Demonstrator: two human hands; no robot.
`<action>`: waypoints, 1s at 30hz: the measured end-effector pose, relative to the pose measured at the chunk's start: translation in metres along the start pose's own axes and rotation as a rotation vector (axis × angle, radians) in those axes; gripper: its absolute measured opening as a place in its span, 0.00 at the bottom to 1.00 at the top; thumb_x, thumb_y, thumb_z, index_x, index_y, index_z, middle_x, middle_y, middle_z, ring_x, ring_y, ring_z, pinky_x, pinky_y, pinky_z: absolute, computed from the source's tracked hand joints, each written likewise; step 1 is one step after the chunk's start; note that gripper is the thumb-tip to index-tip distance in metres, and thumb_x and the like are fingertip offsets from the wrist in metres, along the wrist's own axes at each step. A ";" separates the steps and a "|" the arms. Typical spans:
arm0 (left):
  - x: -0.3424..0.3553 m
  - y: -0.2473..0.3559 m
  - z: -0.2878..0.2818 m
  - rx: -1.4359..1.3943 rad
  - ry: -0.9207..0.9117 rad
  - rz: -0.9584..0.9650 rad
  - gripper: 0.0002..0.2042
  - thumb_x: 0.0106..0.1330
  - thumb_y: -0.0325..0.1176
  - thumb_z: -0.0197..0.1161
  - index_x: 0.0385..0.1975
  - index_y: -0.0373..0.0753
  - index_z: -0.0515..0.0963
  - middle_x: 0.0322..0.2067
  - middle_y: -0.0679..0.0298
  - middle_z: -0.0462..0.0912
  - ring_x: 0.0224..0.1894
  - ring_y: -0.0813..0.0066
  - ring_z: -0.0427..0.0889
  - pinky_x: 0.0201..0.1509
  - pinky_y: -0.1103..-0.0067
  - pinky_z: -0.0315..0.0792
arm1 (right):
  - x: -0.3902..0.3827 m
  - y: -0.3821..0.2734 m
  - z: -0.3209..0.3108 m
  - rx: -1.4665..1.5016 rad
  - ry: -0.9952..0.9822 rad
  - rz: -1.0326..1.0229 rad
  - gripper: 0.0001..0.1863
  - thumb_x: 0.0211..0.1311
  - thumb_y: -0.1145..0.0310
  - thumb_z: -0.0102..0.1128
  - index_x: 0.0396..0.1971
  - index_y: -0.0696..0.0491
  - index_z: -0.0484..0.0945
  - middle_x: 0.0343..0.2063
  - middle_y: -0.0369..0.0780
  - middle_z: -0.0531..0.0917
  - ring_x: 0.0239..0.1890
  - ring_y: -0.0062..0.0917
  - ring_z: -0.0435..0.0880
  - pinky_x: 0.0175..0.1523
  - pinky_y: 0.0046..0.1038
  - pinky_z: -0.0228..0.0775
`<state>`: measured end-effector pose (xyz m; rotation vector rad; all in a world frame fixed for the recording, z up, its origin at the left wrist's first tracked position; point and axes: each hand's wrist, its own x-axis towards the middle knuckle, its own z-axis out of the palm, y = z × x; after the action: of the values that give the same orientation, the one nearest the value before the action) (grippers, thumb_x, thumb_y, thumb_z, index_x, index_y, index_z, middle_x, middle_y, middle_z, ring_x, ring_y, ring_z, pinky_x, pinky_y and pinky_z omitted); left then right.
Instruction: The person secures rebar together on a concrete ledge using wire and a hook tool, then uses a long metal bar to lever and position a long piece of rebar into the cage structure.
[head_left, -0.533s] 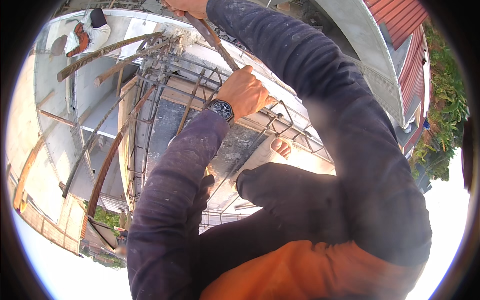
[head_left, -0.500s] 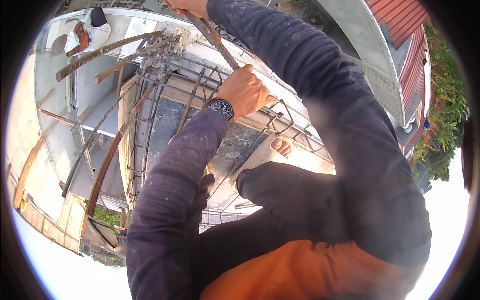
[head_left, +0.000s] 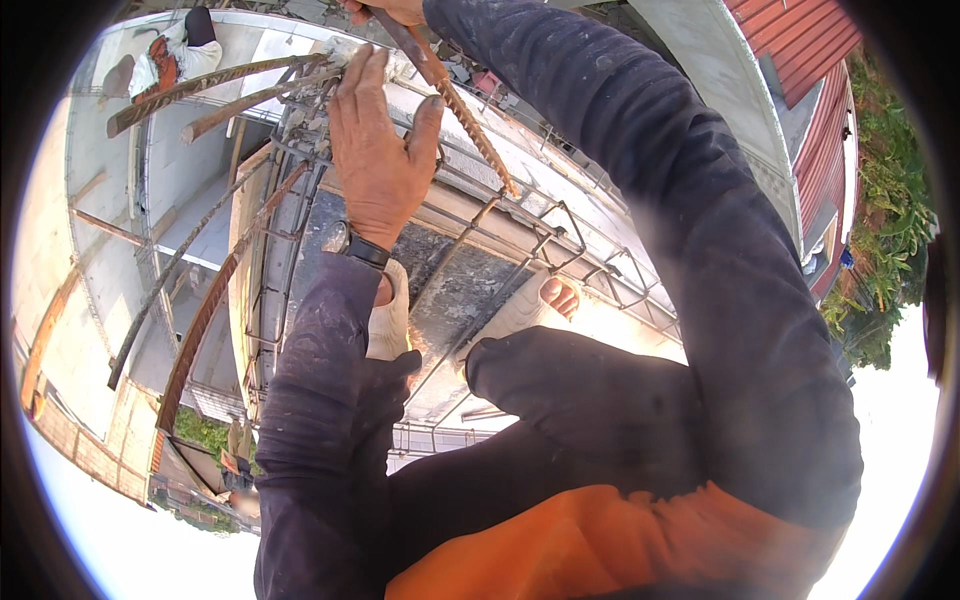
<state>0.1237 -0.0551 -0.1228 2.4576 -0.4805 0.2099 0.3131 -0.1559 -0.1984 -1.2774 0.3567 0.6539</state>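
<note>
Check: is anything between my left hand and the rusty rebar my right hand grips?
Nothing visible. The left hand, fingers spread, sits just left of the rebar, its thumb almost on the bar. The right hand grips the bar's top end.

Sleeves: my long dark navy sleeves are dusty and smudged.
Wrist: a black watch sits on my left hand.
Legs: dark trousers.
Shirt front: orange.
Foot: pale sandal, toes bare.
</note>
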 end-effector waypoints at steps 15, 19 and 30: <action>0.020 0.015 0.056 -0.366 -0.145 -0.561 0.39 0.66 0.35 0.64 0.70 0.22 0.51 0.43 0.49 0.87 0.36 0.55 0.91 0.40 0.67 0.83 | 0.059 -0.031 0.005 -0.027 -0.158 0.069 0.19 0.70 0.55 0.64 0.22 0.50 0.73 0.16 0.38 0.71 0.15 0.26 0.67 0.21 0.35 0.54; 0.024 0.012 0.025 -0.094 -0.350 -0.435 0.34 0.70 0.49 0.62 0.64 0.24 0.65 0.32 0.50 0.88 0.35 0.50 0.90 0.44 0.61 0.82 | 0.056 -0.031 0.012 0.029 -0.015 0.057 0.22 0.71 0.55 0.63 0.20 0.52 0.71 0.14 0.38 0.68 0.13 0.27 0.64 0.19 0.35 0.46; 0.006 -0.024 0.001 0.174 -0.497 0.077 0.25 0.74 0.53 0.59 0.18 0.42 0.85 0.12 0.57 0.78 0.18 0.54 0.80 0.35 0.62 0.74 | 0.026 -0.056 -0.036 -0.054 0.118 -0.188 0.24 0.68 0.47 0.64 0.21 0.51 0.73 0.13 0.35 0.69 0.11 0.27 0.66 0.16 0.36 0.54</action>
<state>0.1386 -0.0403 -0.1352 2.6598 -0.7954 -0.3527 0.3724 -0.1917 -0.1806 -1.3861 0.3124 0.4324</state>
